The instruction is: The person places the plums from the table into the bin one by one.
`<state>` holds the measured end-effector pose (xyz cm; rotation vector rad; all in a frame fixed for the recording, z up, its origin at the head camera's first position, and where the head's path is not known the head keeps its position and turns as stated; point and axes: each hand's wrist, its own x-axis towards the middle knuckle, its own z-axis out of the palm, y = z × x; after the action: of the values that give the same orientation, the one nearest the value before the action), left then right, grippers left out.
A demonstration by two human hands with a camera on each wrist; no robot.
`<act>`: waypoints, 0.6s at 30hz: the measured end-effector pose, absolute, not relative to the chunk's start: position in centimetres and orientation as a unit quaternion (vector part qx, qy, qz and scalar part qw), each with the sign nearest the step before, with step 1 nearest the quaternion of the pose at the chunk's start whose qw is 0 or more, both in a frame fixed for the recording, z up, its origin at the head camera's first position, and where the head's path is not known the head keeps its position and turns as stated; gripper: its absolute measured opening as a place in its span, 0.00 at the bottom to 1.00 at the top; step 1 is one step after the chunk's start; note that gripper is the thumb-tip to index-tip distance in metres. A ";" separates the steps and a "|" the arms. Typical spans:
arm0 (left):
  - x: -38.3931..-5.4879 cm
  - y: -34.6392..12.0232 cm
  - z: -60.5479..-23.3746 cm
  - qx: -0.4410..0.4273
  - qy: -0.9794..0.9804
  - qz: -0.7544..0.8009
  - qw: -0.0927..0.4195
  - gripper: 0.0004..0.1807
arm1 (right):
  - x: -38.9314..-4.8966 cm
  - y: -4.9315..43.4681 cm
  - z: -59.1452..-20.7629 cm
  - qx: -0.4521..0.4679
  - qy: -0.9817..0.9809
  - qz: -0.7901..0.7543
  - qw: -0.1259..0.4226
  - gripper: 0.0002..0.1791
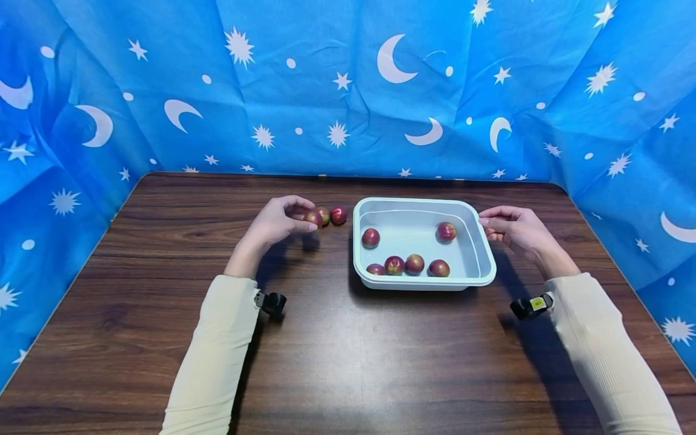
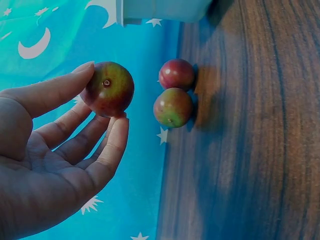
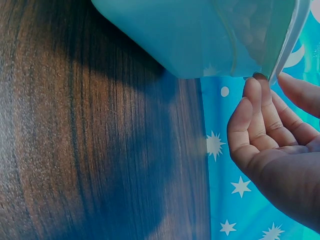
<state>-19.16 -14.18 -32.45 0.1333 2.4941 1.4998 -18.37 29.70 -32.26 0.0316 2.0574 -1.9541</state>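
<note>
Between thumb and fingertips my left hand (image 1: 277, 222) pinches a plum (image 2: 108, 90), red-brown with a greenish patch round its stem end. It is held up off the table, left of the white tub. Two more plums, a red one (image 1: 338, 215) and a greener one (image 2: 173, 107), lie side by side on the table just beyond it. My right hand (image 1: 516, 232) holds the right rim of the white plastic tub (image 1: 418, 284), thumb on top and fingers beneath. Inside the tub several plums sit apart, among them one (image 1: 446, 232) at the right and one (image 1: 371, 237) at the left.
The dark wood-grain table (image 1: 348, 362) stretches in front of both arms. A blue cloth (image 1: 348, 90) with white moons and stars hangs behind and at both sides. Black straps (image 1: 272, 304) with wrist cameras sit at both cream sleeves.
</note>
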 end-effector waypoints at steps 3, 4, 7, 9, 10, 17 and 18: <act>-19.2 -14.2 -32.1 0.048 0.854 0.506 0.111 0.22 | -18.4 29.7 -32.2 0.016 0.723 -0.675 0.150 0.08; -19.3 -14.2 -32.0 0.051 0.856 0.503 0.110 0.22 | -18.4 29.7 -32.2 0.019 0.726 -0.671 0.149 0.07; -19.3 -14.1 -31.6 0.056 0.861 0.495 0.106 0.22 | -18.4 29.7 -32.2 0.018 0.727 -0.671 0.148 0.06; -19.4 -14.1 -31.4 0.058 0.863 0.491 0.103 0.21 | -18.4 29.7 -32.2 0.014 0.723 -0.675 0.148 0.06; -19.4 -14.1 -31.3 0.057 0.865 0.488 0.102 0.21 | -18.4 29.7 -32.3 0.012 0.720 -0.678 0.147 0.06; -19.3 -13.8 -30.4 0.061 0.864 0.490 0.095 0.21 | -18.4 29.6 -32.3 0.010 0.712 -0.687 0.148 0.06; -19.3 -13.8 -30.2 0.065 0.864 0.490 0.094 0.21 | -18.4 29.5 -32.3 0.011 0.713 -0.686 0.146 0.05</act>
<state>-19.32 -13.77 -30.22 0.1942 2.5627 1.4538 -18.44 29.52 -32.26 0.0326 2.0529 -1.9738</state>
